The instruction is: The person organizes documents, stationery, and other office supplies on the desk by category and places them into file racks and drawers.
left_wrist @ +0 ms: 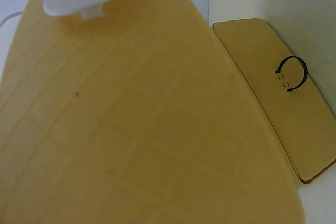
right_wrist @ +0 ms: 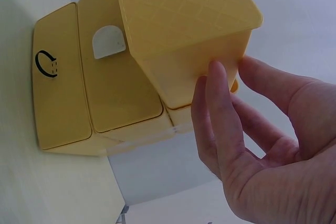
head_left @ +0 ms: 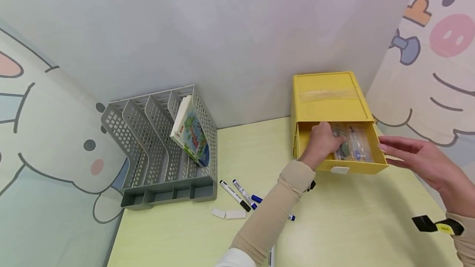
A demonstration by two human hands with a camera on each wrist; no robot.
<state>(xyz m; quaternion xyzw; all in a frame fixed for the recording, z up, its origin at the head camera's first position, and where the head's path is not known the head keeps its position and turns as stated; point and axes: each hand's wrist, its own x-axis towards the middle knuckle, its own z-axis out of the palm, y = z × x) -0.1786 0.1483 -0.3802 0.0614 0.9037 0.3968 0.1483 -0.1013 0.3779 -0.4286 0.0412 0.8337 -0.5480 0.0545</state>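
In the head view my left hand reaches into the pulled-out yellow drawer. Its thumb lies on a clear plastic case with something green inside, and the hand seems to grip that case's left side; the fingertips are hidden. Beside it lies a second clear case with blue and white things in it. My right hand stands at the drawer's right side, its loosely bent fingers touching the wall. The right wrist view shows those fingers against the drawer side. Only the drawer's underside fills the left wrist view.
The yellow cabinet stands against the wall. To the left is a grey file rack with books in its right slot. Several markers and two small white blocks lie on the table.
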